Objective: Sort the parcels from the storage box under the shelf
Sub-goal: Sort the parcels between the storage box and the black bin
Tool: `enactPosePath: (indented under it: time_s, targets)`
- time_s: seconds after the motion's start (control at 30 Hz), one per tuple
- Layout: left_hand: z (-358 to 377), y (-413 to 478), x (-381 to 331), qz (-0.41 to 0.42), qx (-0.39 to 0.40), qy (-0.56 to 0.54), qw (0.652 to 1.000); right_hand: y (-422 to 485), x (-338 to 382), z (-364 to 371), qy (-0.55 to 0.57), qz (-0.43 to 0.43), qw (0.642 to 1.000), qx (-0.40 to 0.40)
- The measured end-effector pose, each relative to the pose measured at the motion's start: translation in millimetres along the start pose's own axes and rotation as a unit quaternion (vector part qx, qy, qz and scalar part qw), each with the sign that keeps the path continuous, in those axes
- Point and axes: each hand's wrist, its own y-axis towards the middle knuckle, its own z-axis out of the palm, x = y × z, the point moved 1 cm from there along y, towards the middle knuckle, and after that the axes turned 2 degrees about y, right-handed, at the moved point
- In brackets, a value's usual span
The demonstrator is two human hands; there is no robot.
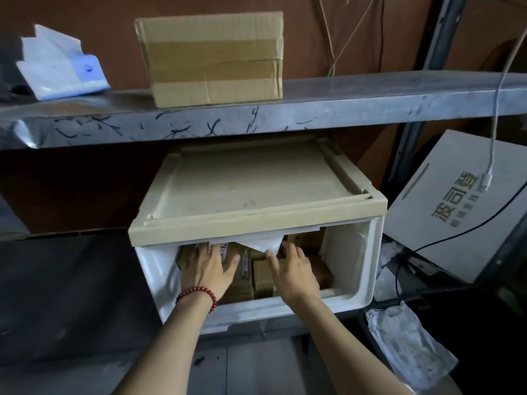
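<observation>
Left hand [205, 266] lies flat, fingers spread and unclenched, on a parcel [238, 286] by the left wall of the box [365, 252]; right hand [293, 269] drapes over a small carton [263, 276] mid-box, fingers bent past its far edge; whether it grips I cannot tell; a white bag [265, 242] hangs just above its thumb; the box sits under the shelf [342, 109]; the cartons look stiff and light, best taken by opposite side edges

A scuffed grey shelf [356, 108] carries a taped cardboard box [211, 58] near its middle and a white-and-blue packet [61, 65] at its left end.
</observation>
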Motion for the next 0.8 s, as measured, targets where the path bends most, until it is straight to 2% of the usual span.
enactPosePath:
  time_s: [0.13,0.2,0.3,0.5,0.7,0.8]
  targets:
    - [4.0,16.2,6.0,0.025,-0.015,0.096,0.995,16.2,6.8,15.4,0.145,0.037,0.988,-0.042]
    - [7.3,22.0,9.8,0.028,-0.008,0.097,0.995,21.6,7.6,20.3,0.238,0.05,0.968,-0.057]
    - [10.5,26.6,13.9,0.03,-0.003,0.077,0.997,25.8,7.4,24.5,0.309,0.049,0.948,-0.065]
    - [14.8,24.1,14.6,0.014,0.009,0.086,0.996,22.7,9.9,24.1,0.389,0.064,0.918,-0.043]
    - [13.4,15.2,11.1,0.008,0.007,0.044,0.999,9.9,9.9,16.0,0.383,0.079,0.921,0.0]
    - [12.4,4.4,10.9,0.005,0.018,0.055,0.998,1.8,8.9,8.6,0.413,0.108,0.904,0.022]
